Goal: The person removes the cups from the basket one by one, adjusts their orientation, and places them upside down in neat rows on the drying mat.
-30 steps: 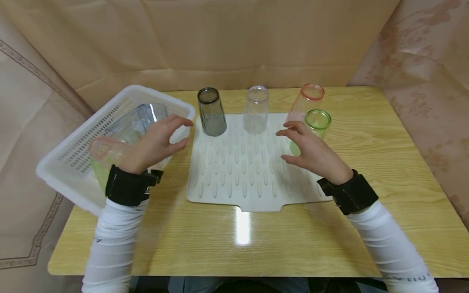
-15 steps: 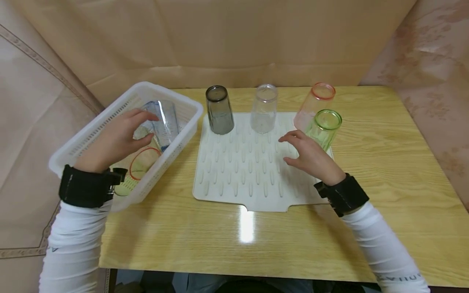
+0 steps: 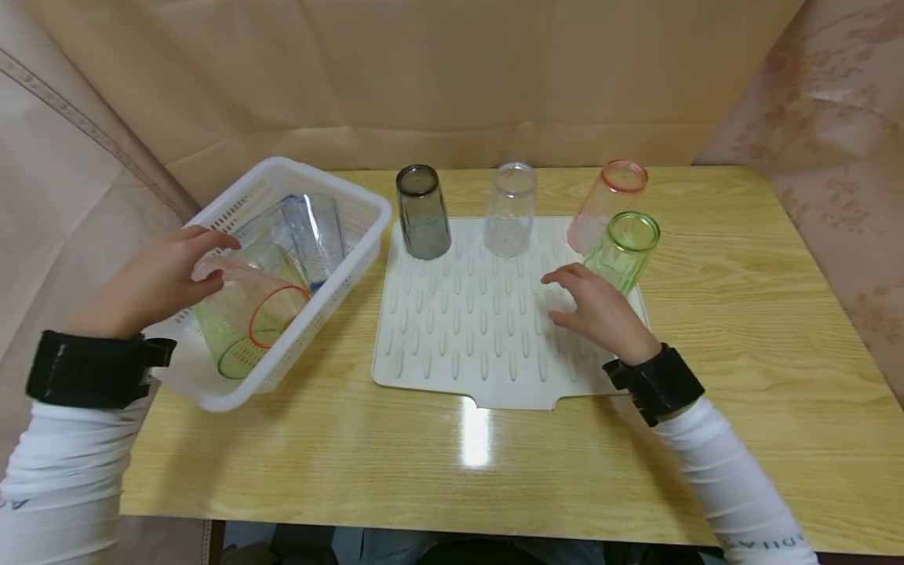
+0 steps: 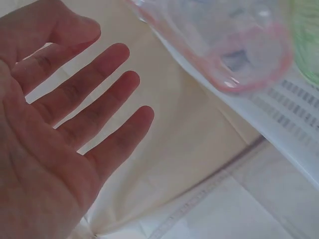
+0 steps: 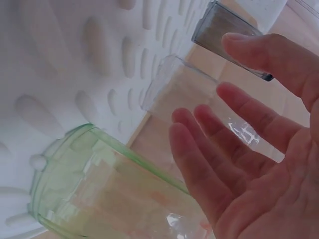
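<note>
My left hand hovers over the left side of the white basket, fingers loosely bent beside the near end of a pink-tinted glass. That glass lies on its side against a green glass. In the left wrist view, a gap separates my fingers from the pink rim. My right hand, relaxed and holding nothing, is above the white ridged mat, close to a standing green glass. The right wrist view shows that green glass below the fingertips.
On the mat's far edge stand a grey glass, a clear glass and a red-rimmed glass. Blue-tinted glasses lie in the basket's far end. The wooden table extends to the right.
My left hand has moved left and back across the basket, uncovering the lying glasses. The basket shifted slightly right in view, as did the mat. My right hand stays nearly in place.
</note>
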The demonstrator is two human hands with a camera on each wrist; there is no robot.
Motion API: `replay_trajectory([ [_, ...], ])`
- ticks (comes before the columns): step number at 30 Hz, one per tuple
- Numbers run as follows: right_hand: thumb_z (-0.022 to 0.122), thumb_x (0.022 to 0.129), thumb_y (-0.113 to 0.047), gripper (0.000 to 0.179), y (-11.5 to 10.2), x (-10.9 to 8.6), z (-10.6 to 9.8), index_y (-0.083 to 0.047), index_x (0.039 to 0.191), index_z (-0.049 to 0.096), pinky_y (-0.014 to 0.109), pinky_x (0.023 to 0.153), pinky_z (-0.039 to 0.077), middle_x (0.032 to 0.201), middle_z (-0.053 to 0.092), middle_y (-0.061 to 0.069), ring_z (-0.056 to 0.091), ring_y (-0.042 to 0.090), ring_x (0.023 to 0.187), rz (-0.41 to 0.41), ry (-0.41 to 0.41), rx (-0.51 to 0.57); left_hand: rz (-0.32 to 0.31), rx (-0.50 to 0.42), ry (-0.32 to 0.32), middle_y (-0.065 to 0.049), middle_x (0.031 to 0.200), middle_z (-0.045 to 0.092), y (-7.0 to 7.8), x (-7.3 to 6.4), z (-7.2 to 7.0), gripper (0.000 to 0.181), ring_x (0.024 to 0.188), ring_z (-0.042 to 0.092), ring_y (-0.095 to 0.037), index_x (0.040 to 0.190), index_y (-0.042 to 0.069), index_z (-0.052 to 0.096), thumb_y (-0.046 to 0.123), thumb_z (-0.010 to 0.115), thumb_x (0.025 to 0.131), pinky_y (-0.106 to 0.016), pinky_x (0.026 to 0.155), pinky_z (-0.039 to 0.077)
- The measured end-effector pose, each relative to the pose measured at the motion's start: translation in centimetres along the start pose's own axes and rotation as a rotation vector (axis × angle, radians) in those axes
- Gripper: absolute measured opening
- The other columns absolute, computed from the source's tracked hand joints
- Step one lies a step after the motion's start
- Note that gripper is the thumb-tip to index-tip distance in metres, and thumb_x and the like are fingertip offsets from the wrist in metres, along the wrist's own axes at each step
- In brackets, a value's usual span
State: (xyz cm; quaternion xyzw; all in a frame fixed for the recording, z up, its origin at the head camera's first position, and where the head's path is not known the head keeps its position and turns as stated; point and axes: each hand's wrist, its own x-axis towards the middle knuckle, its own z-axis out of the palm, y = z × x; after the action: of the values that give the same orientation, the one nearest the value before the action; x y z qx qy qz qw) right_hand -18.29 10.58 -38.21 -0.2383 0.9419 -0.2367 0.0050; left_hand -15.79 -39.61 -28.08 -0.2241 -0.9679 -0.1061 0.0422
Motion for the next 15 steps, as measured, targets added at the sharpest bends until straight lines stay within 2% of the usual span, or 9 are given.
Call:
replay_trajectory([
  [7,0.071,0.075,-0.011,0.043,0.3,-0.7,0.0,-0.001,0.113,0.056,0.050,0.080,0.047,0.113,0.056,0.024,0.054,0.036,0.097,0.051,0.016,0.021,-0.018,0.034,-0.043,-0.033,0.102,0.056,-2.5,-0.9,0.1,0.044,0.089,0.053,-0.045,0.107,-0.005,0.055,-0.007,0.070,0.066,-0.061,0.071,0.043],
  [12,0.071,0.075,-0.014,0.043,0.4,-1.0,-0.1,-0.002,0.113,0.057,0.049,0.077,0.048,0.113,0.056,0.023,0.054,0.035,0.095,0.074,0.028,-0.009,-0.037,0.015,-0.085,-0.035,0.106,0.054,-4.3,-1.2,0.4,0.058,0.095,0.048,-0.050,0.114,-0.004,0.051,-0.003,0.074,0.061,-0.065,0.076,0.040],
  [15,0.072,0.075,-0.015,0.043,0.4,-1.2,-0.2,-0.002,0.113,0.057,0.049,0.074,0.049,0.113,0.056,0.022,0.055,0.034,0.094,0.094,0.035,-0.022,-0.052,-0.017,-0.143,-0.037,0.113,0.051,-5.1,-0.9,0.9,0.068,0.100,0.044,-0.053,0.121,-0.003,0.046,-0.001,0.075,0.059,-0.069,0.080,0.034],
])
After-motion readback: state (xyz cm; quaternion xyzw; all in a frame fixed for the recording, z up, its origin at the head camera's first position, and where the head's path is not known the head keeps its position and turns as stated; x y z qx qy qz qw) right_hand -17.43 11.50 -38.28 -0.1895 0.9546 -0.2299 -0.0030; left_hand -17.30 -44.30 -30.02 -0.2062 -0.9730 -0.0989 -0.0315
